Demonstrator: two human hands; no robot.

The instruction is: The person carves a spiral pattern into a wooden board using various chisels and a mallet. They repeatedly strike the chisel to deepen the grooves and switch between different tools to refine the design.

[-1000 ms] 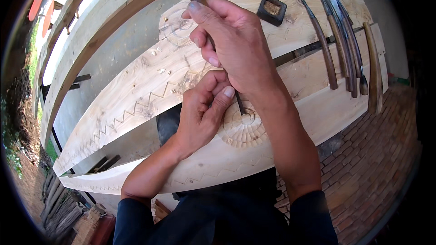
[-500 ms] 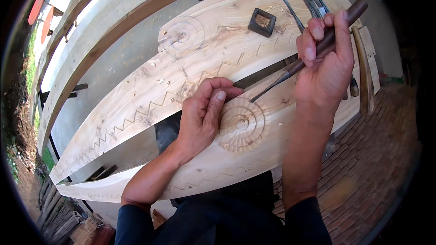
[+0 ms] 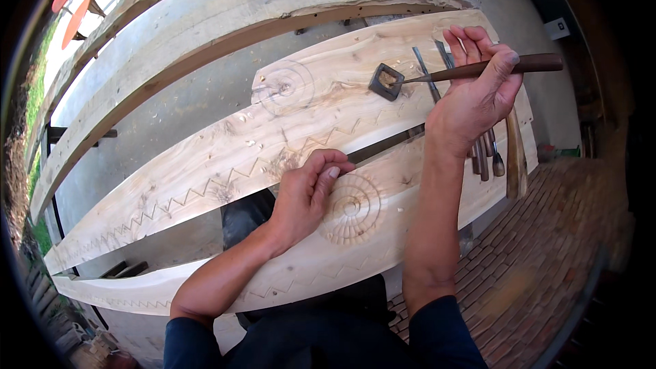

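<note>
My right hand [image 3: 478, 96] grips the dark wooden handle of a gouge [image 3: 533, 63] at the upper right, with its steel end at a small black square box [image 3: 376, 78] holding light brown material. The box sits on the upper pale board [image 3: 205, 150], which bears carved zigzags and a pencilled circle [image 3: 283, 89]. My left hand [image 3: 304, 198] rests loosely closed, with nothing visible in it, beside a carved ribbed rosette [image 3: 352, 208] on the lower board [image 3: 328, 260]. Several more carving tools [image 3: 424, 61] and a long wooden club-like tool [image 3: 516, 171] lie right of the box, partly behind my right hand.
Curved timber beams [image 3: 137, 82] arch behind the boards, over a grey surface [image 3: 171, 102]. Orange discs [image 3: 72, 7] stand at the upper left. A brick floor [image 3: 519, 253] lies at the right, and white fittings [image 3: 557, 27] show on a dark surface at the upper right.
My right hand has lifted the gouge from the rosette, moving right and up to the box, its tip now pointing left. My left hand has released the shaft and stays by the rosette.
</note>
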